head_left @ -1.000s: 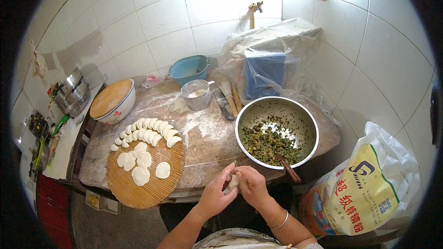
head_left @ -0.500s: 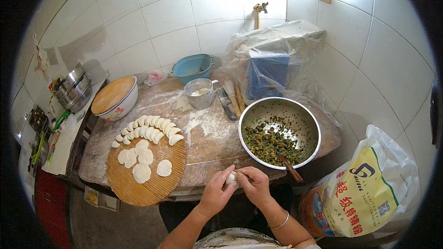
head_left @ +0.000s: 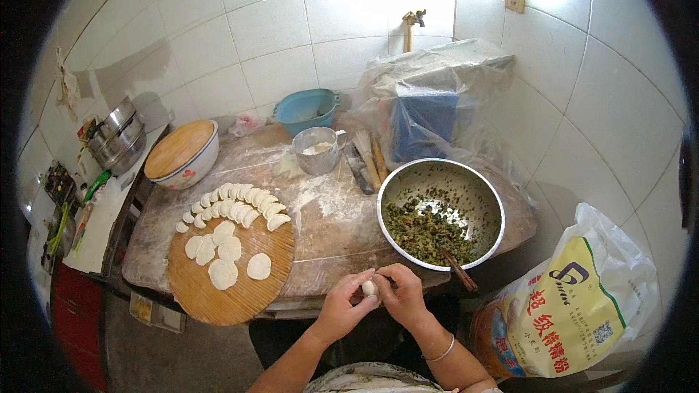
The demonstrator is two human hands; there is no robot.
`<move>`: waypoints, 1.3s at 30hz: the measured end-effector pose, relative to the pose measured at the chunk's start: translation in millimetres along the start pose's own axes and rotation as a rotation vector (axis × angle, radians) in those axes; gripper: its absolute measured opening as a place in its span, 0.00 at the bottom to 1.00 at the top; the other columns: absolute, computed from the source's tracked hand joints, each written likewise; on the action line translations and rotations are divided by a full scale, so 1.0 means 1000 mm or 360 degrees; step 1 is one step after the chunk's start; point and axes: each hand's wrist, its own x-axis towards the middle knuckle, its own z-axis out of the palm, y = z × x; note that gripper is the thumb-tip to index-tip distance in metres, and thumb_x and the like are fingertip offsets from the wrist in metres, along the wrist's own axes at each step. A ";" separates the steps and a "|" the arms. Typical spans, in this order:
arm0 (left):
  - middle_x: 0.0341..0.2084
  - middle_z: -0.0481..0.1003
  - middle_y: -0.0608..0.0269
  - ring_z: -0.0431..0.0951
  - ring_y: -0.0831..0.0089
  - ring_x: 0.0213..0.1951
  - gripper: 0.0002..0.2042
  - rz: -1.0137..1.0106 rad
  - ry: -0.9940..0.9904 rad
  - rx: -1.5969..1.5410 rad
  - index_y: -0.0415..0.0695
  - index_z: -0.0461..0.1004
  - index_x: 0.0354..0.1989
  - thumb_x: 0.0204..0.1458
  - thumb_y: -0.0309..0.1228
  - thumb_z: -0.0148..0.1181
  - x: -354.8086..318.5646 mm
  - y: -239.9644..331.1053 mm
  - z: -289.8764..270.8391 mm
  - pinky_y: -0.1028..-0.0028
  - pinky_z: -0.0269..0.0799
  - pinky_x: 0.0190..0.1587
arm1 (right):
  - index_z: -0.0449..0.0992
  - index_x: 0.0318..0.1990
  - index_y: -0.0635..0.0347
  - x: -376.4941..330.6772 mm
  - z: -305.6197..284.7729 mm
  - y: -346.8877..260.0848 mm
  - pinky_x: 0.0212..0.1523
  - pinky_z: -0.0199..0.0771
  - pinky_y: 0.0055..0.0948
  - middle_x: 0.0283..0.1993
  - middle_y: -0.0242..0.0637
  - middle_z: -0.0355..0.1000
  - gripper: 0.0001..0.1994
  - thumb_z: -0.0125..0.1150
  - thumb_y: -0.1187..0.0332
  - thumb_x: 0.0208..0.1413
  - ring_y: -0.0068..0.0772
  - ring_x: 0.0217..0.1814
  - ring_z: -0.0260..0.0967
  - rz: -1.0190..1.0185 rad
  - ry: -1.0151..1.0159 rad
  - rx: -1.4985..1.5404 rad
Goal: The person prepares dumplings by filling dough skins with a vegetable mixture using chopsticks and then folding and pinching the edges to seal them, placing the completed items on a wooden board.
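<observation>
A person's left hand (head_left: 342, 313) and right hand (head_left: 402, 295) meet at the near edge of a floured surface (head_left: 328, 211), the fingers of both pinched narrow around one small white dumpling (head_left: 370, 288) held between them, just above the edge. To the left, a round wooden board (head_left: 233, 287) hangs partly over the near side. It carries two curved rows of folded dumplings (head_left: 237, 209) along its far rim and five flat dough rounds (head_left: 222, 255) lying nearer the middle, as yet unfilled. To the right of the hands stands a steel bowl (head_left: 441, 211) with chopped green filling (head_left: 426, 229) covering only part of its bottom, a pair of chopsticks (head_left: 459, 271) leaning over its near rim. Farther back stand a metal cup (head_left: 317, 150) holding something white, a blue basin (head_left: 306, 109) against the tiled wall and a bowl with a wooden lid (head_left: 180, 153) at far left. A printed flour sack (head_left: 575, 313) sits low on the right. By the look of the board and bowl, the folding seems well over halfway: some twenty pieces made, five rounds and a modest share of filling left.
</observation>
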 end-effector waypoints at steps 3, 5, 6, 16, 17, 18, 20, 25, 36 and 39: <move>0.43 0.70 0.61 0.71 0.76 0.44 0.21 -0.0007 0.0031 -0.0126 0.36 0.66 0.53 0.48 0.23 0.59 0.000 0.000 0.001 0.76 0.70 0.44 | 0.75 0.32 0.66 -0.002 0.001 0.001 0.27 0.68 0.24 0.28 0.38 0.71 0.03 0.60 0.77 0.50 0.27 0.27 0.68 0.0135 -0.0008 0.0155; 0.43 0.69 0.62 0.71 0.76 0.44 0.22 -0.0038 0.0049 -0.0254 0.36 0.66 0.54 0.49 0.23 0.59 0.000 -0.008 0.001 0.76 0.70 0.44 | 0.75 0.32 0.66 -0.002 0.001 0.001 0.27 0.68 0.24 0.27 0.38 0.71 0.03 0.61 0.76 0.49 0.28 0.27 0.68 0.0194 -0.0020 0.0202; 0.43 0.70 0.62 0.71 0.76 0.43 0.22 -0.0061 0.0044 -0.0339 0.36 0.66 0.54 0.49 0.23 0.59 0.001 -0.015 0.002 0.76 0.70 0.44 | 0.75 0.32 0.66 -0.002 0.001 0.000 0.27 0.68 0.25 0.27 0.38 0.71 0.03 0.60 0.76 0.50 0.28 0.27 0.68 0.0161 -0.0034 0.0145; 0.40 0.72 0.62 0.72 0.80 0.39 0.20 -0.0128 0.0092 -0.0285 0.36 0.66 0.54 0.51 0.23 0.58 0.001 -0.019 0.000 0.78 0.71 0.41 | 0.75 0.31 0.66 -0.003 0.002 -0.003 0.27 0.67 0.25 0.27 0.38 0.71 0.02 0.60 0.76 0.50 0.29 0.26 0.68 0.0298 -0.0023 0.0267; 0.41 0.72 0.62 0.73 0.80 0.39 0.20 -0.0159 0.0065 -0.0260 0.36 0.66 0.54 0.51 0.23 0.58 0.001 -0.018 -0.001 0.78 0.71 0.41 | 0.75 0.31 0.66 -0.003 0.002 -0.004 0.28 0.67 0.25 0.27 0.38 0.71 0.02 0.60 0.76 0.50 0.29 0.26 0.68 0.0283 -0.0046 0.0214; 0.41 0.72 0.62 0.73 0.80 0.40 0.20 -0.0190 0.0038 -0.0235 0.36 0.66 0.54 0.51 0.23 0.58 0.002 -0.018 -0.003 0.78 0.71 0.41 | 0.75 0.31 0.66 -0.002 0.000 -0.007 0.28 0.67 0.25 0.27 0.38 0.71 0.02 0.59 0.76 0.50 0.28 0.27 0.68 0.0267 -0.0069 0.0160; 0.41 0.72 0.61 0.73 0.79 0.40 0.19 -0.0197 0.0006 -0.0216 0.36 0.66 0.53 0.51 0.23 0.58 0.001 -0.016 -0.004 0.78 0.71 0.41 | 0.75 0.31 0.66 -0.001 0.000 -0.008 0.28 0.67 0.25 0.27 0.38 0.71 0.02 0.59 0.76 0.50 0.28 0.27 0.68 0.0192 -0.0084 0.0057; 0.42 0.71 0.61 0.73 0.79 0.40 0.19 -0.0160 0.0006 -0.0312 0.36 0.66 0.53 0.51 0.23 0.57 -0.002 -0.017 -0.003 0.79 0.71 0.42 | 0.75 0.31 0.65 -0.002 0.003 -0.003 0.28 0.67 0.26 0.27 0.39 0.71 0.02 0.60 0.76 0.50 0.29 0.27 0.69 0.0115 -0.0037 0.0096; 0.42 0.72 0.63 0.73 0.80 0.40 0.19 -0.0082 0.0072 -0.0331 0.35 0.68 0.52 0.50 0.22 0.59 0.000 -0.025 -0.004 0.79 0.71 0.42 | 0.75 0.31 0.66 -0.002 0.003 -0.004 0.28 0.67 0.26 0.27 0.39 0.71 0.02 0.60 0.76 0.50 0.31 0.27 0.68 0.0178 -0.0056 0.0147; 0.41 0.73 0.63 0.73 0.80 0.39 0.18 -0.0141 0.0064 -0.0357 0.36 0.69 0.51 0.50 0.23 0.59 0.000 -0.022 -0.004 0.79 0.71 0.41 | 0.75 0.31 0.66 -0.002 0.003 -0.004 0.28 0.67 0.26 0.27 0.38 0.71 0.03 0.60 0.76 0.50 0.30 0.27 0.68 0.0162 -0.0089 0.0060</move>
